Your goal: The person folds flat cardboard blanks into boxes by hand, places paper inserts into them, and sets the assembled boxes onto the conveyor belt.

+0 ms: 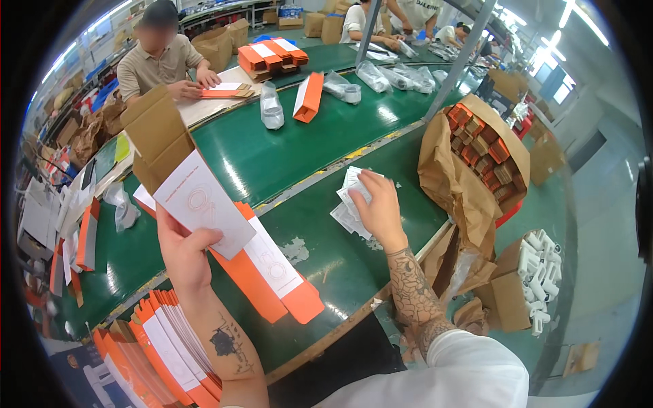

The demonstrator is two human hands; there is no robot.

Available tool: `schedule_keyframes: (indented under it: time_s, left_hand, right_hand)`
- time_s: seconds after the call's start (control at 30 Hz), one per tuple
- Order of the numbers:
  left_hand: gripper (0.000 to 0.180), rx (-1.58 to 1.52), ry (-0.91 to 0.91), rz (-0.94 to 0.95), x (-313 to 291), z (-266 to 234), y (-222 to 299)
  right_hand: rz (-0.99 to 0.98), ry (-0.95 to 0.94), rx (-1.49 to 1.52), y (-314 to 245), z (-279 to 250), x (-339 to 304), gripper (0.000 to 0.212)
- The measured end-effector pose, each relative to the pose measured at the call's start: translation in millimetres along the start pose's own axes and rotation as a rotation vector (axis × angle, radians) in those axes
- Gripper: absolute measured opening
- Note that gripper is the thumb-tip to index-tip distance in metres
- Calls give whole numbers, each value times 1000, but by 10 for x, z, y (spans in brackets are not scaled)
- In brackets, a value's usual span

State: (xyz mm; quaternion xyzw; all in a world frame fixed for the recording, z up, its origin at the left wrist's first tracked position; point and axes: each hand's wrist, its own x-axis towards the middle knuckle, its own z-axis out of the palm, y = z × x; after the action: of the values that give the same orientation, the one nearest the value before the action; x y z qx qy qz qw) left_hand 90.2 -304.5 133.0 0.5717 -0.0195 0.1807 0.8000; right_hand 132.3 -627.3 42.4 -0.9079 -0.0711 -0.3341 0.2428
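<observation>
My left hand (187,255) grips a carton (204,197) with a white printed face, thumb pressed on that face. Its brown cardboard flaps (158,132) stand open at the upper end. Below it, orange-and-white flattened cartons (275,262) lie on the green table. My right hand (377,211) rests on a loose, fanned pile of small white leaflets (345,212). Its fingers are bent and apart, fingertips touching the papers; no leaflet is seen lifted off the pile.
A stack of flat orange cartons (160,347) stands at lower left. At right are a brown paper bag (449,163) of packed cartons and a box of white plastic parts (537,272). Across the green conveyor (238,163), holding bagged items (271,105), a person (163,61) handles a carton.
</observation>
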Motion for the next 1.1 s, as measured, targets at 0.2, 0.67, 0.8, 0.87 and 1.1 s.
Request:
schedule_keyframes:
  time_s: [0.2, 0.67, 0.8, 0.87, 1.1]
  left_hand:
    - [84, 20, -99, -18, 4, 13, -7]
    - [88, 86, -182, -68, 11, -65, -22]
    - [87, 223, -207, -99, 5, -29, -23]
    - [86, 290, -244, -88, 16, -47, -49]
    - [76, 555, -357, 6, 29, -30, -63]
  right_hand:
    - [58, -83, -142, 312, 84, -375, 25]
    - [51, 128, -193, 198, 66, -57, 8]
    - [-75, 345, 115, -205, -137, 316, 11]
    - [-89, 342, 285, -513, -164, 482, 12]
    - [-219, 288, 780, -1531, -131, 781, 13]
